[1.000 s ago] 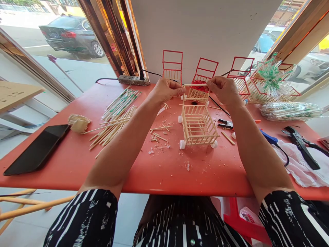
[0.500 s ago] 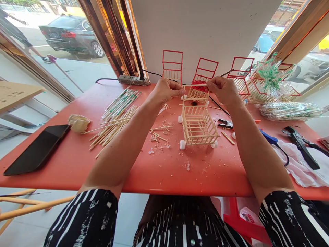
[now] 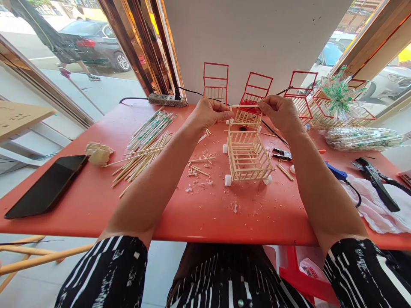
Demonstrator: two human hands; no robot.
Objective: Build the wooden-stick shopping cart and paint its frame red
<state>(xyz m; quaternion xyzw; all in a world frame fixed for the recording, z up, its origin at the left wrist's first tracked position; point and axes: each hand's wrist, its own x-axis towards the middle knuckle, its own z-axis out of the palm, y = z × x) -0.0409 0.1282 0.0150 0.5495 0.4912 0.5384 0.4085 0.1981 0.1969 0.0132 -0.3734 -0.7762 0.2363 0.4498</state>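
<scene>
There, thin stick (image 3: pixel 244 106) pinched between left hand (image 3: pixel 208 112) and right hand (image 3: pixel 280 113).

- Your bare left hand (image 3: pixel 208 112) and bare right hand (image 3: pixel 280 113) carry no rings or gloves.
- Your forearms are uncovered.
- Your black sleeves with irregular white stripes (image 3: pixel 105 273) begin at the elbows, at 7 and 5 o'clock.
- The same striped fabric covers your lap at 6 o'clock.

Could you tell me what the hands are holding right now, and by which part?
A thin pale wooden stick, pinched at its two ends: left hand on one end, right hand on the other, level above the pale stick-built cart.
</scene>
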